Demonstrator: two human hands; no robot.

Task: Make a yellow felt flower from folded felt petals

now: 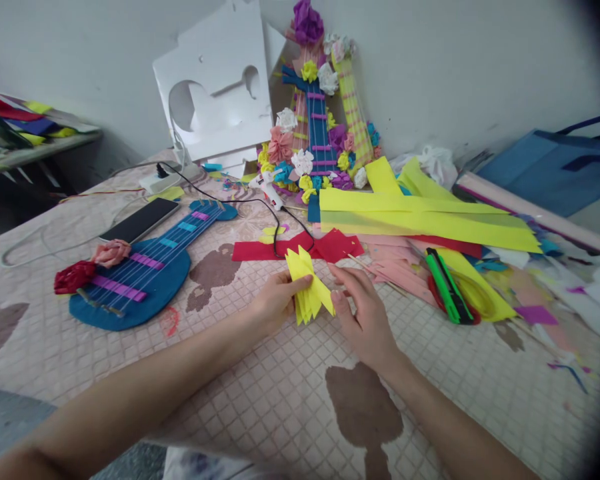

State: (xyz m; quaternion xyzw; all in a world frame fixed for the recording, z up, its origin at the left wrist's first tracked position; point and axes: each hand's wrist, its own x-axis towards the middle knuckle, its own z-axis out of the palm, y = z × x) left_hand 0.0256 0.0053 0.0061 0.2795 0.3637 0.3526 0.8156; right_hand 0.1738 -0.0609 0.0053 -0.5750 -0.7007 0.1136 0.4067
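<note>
A stack of yellow paper pieces (307, 285) with pointed, zigzag ends is held above the patterned cloth near the middle of the view. My left hand (275, 301) grips the stack from its left side, thumb on top. My right hand (361, 312) pinches the stack's right edge with thumb and fingers. Just behind the stack lies a red paper strip (260, 251).
A blue felt guitar (145, 267) with paper roses lies at left, beside a phone (140, 220). A glue gun (271, 189) and its black cord sit behind. Long yellow paper sheets (420, 217), pink strips and a green utility knife (445, 283) lie right. Decorated guitars (320, 127) lean on the wall.
</note>
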